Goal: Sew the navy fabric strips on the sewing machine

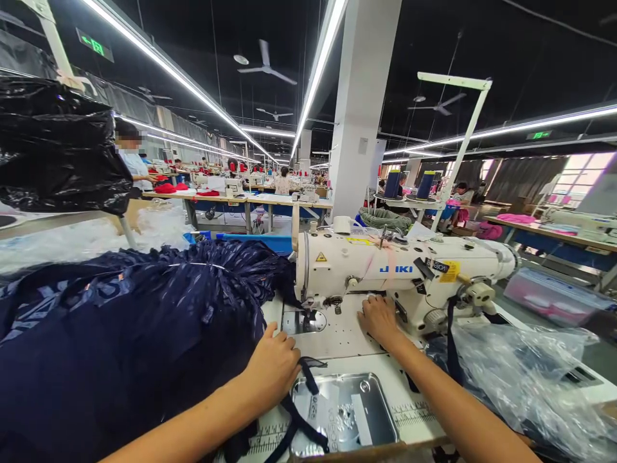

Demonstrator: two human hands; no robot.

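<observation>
Navy garments (120,341) are heaped at the left, beside the sewing machine (357,260); which are finished and which remain cannot be told. The left hand (274,363) is loosely curled beside them, the right hand (380,319) over the machine bed (332,341); whether anything is gripped is hidden. The garments are cut off at left.

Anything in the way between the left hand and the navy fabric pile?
Nothing visible stands between them: the left hand is right beside the navy fabric pile, though whether they touch is unclear.
</observation>
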